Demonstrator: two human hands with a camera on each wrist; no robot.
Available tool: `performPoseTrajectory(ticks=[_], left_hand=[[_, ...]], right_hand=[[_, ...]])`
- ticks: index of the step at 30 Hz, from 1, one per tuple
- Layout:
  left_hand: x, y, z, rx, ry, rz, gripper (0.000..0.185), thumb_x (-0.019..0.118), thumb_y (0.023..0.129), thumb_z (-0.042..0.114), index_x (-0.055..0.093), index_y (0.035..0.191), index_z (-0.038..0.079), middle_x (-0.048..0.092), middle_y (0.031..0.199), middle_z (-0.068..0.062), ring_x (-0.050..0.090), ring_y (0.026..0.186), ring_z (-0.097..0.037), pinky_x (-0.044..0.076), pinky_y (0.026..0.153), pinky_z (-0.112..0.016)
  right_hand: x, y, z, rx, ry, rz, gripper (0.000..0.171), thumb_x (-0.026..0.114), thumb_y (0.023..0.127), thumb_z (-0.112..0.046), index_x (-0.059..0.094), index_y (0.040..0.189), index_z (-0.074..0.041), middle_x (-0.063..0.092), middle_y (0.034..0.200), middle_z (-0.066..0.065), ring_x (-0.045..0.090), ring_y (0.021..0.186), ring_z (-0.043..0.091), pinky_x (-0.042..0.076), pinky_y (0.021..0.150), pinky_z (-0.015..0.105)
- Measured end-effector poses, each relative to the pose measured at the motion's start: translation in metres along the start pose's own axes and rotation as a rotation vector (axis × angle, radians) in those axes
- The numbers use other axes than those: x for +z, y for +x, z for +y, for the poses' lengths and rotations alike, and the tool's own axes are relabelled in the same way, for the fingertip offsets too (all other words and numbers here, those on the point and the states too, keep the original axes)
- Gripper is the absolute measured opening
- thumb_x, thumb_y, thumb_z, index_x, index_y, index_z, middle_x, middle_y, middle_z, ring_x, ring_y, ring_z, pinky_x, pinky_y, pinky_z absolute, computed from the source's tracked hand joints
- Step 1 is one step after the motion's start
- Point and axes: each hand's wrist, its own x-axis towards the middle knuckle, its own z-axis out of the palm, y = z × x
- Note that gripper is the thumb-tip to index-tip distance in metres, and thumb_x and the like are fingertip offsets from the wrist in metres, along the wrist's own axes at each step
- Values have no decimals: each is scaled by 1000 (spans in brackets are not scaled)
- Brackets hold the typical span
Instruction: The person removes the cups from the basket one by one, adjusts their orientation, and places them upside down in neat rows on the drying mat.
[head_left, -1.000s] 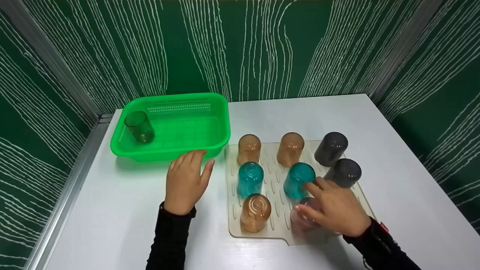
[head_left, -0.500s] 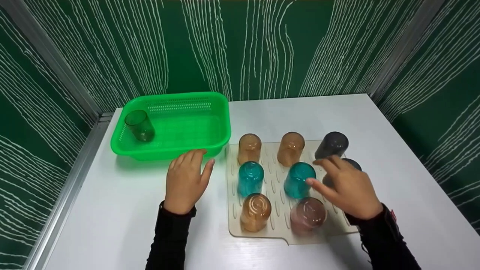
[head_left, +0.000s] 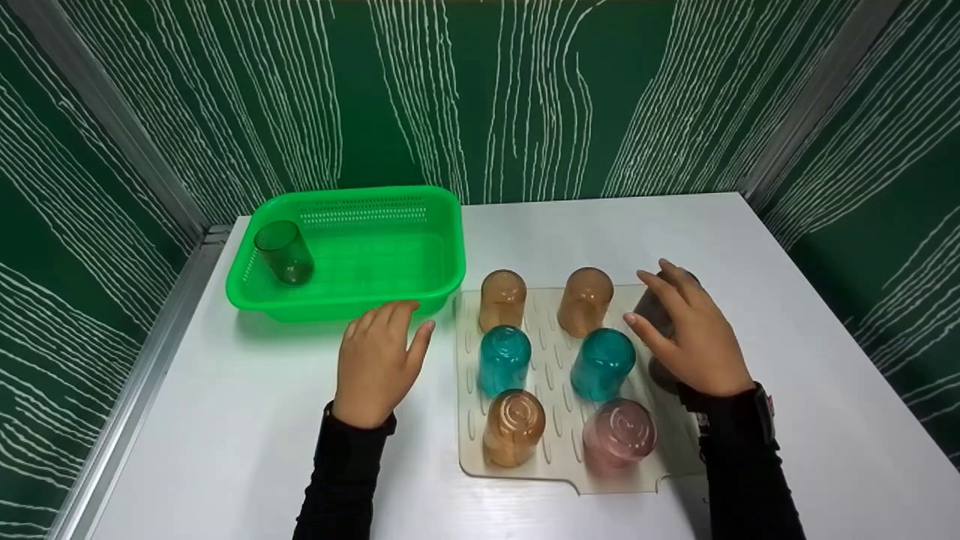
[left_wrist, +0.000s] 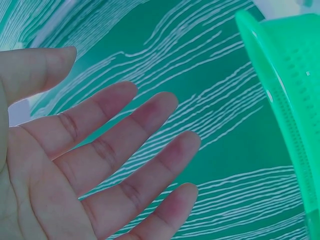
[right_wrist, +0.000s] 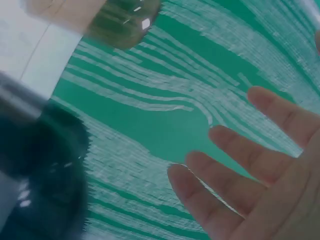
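Note:
My left hand [head_left: 379, 365] holds nothing; its fingers are spread beside the front of the green basket [head_left: 345, 301]. In the left wrist view its palm and extended fingers show, with the basket wall [left_wrist: 282, 95] off to the right. My right hand [head_left: 696, 337] hovers over the right side of the drying mat [head_left: 551, 457], fingers extended. Under it, a dark grey glass [head_left: 652, 309] stands upside down, mostly hidden by the hand. In the right wrist view a dark glass [right_wrist: 45, 175] lies left of the fingers, apart from them.
Upside-down glasses share the mat: two amber ones [head_left: 503, 300] at the back, two teal ones [head_left: 604, 364] in the middle, an orange glass [head_left: 514, 427] and a pink glass [head_left: 620, 435] in front. A green-tinted glass [head_left: 285, 253] leans in the basket. Green walls surround the table.
My right hand has lifted from the pink glass and moved back over the mat, past the teal glass, to the dark glasses at the back right. My left hand has stayed put.

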Motion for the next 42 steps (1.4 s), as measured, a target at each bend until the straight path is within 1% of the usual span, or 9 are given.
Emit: performPoseTrajectory(ticks=[5, 11, 17, 26, 29, 32, 35, 38, 42], left_hand=[[1, 1, 0, 9, 1, -2, 33, 52, 88, 35, 62, 103, 7, 63, 99, -6, 58, 94, -24, 43, 76, -41], [3, 0, -2, -11, 9, -44, 34, 52, 88, 36, 61, 105, 7, 63, 100, -7, 57, 95, -25, 43, 78, -41], [4, 0, -4, -42, 19, -94, 36, 52, 88, 36, 61, 106, 7, 63, 101, -8, 57, 95, -27, 43, 78, -42], [6, 7, -11, 3, 9, -52, 34, 52, 88, 35, 60, 106, 7, 62, 102, -8, 57, 96, -26, 43, 76, -42], [7, 16, -19, 26, 14, -30, 33, 52, 89, 32, 60, 107, 6, 62, 103, -9, 57, 97, -26, 44, 78, -42], [6, 30, -33, 37, 23, -2, 33, 54, 88, 30, 59, 108, 5, 61, 105, -11, 57, 98, -28, 44, 80, -42], [4, 46, -50, 37, 39, -13, 39, 56, 86, 30, 54, 116, 4, 58, 111, -14, 54, 102, -30, 42, 84, -43], [1, 63, -66, -8, 56, -92, 56, 57, 85, 36, 41, 130, 7, 45, 127, -18, 44, 114, -35, 38, 89, -49], [-2, 83, -87, -131, 92, -248, 79, 55, 81, 50, 15, 142, 19, 15, 145, -19, 13, 130, -41, 22, 98, -56]], right_hand=[[1, 2, 11, 34, 7, -17, 57, 62, 80, -42, 45, 131, -21, 30, 141, 10, 21, 131, 30, 24, 98, 54], [3, 4, 16, 29, -21, 1, 52, 63, 80, -40, 51, 124, -15, 39, 133, 15, 31, 124, 35, 28, 95, 55], [8, 3, 18, 5, -62, -12, 51, 63, 79, -42, 55, 119, -11, 45, 124, 17, 41, 113, 36, 32, 89, 54], [10, -2, 20, 48, -66, -62, 50, 59, 82, -43, 54, 120, -10, 44, 127, 19, 39, 116, 40, 29, 91, 56], [9, -3, 21, 42, -70, -59, 49, 59, 82, -41, 54, 120, -10, 44, 126, 19, 38, 116, 39, 29, 91, 55], [8, -3, 20, 37, -79, -54, 48, 60, 82, -39, 54, 119, -9, 45, 125, 20, 38, 117, 40, 29, 91, 56], [8, -3, 20, 42, -90, -53, 48, 60, 82, -39, 55, 119, -8, 45, 125, 21, 36, 118, 42, 28, 92, 57], [8, -2, 21, 41, -92, -49, 48, 60, 82, -40, 55, 118, -8, 45, 125, 20, 36, 118, 43, 28, 92, 58], [8, -2, 21, 33, -80, -46, 48, 60, 82, -40, 55, 118, -9, 45, 125, 19, 36, 118, 42, 28, 92, 57]])
